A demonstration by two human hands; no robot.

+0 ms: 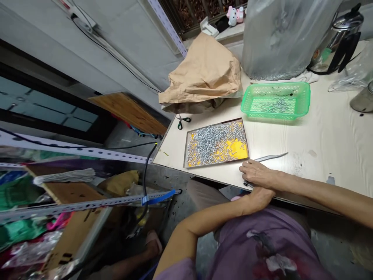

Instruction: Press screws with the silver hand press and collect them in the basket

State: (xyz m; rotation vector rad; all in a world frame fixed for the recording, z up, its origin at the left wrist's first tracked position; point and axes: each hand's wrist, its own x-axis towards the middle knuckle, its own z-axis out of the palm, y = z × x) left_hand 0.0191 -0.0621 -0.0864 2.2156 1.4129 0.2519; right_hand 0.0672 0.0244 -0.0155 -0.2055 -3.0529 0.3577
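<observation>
My right hand (253,173) is at the table's front edge, by the near right corner of a shallow tray (215,163). Its fingers are curled together, and a small dark-tipped piece (247,183) pokes out below them. My left hand (262,197) is just under the right wrist, curled at the table edge; its fingertips are hidden, as is anything in them. Many small silvery screw-like pins (208,142) cover most of the tray's yellow bottom. Beyond my right hand lies a thin, curved grey strip (274,156), pointed at its far end.
A green basket (246,99) with more small metal pieces stands behind the tray. Green-handled scissors (183,121) lie near the left edge. Behind are a brown paper bag (204,74), a large clear plastic bag (276,39) and a metal kettle (335,39). A perforated metal rail (116,202) stands left.
</observation>
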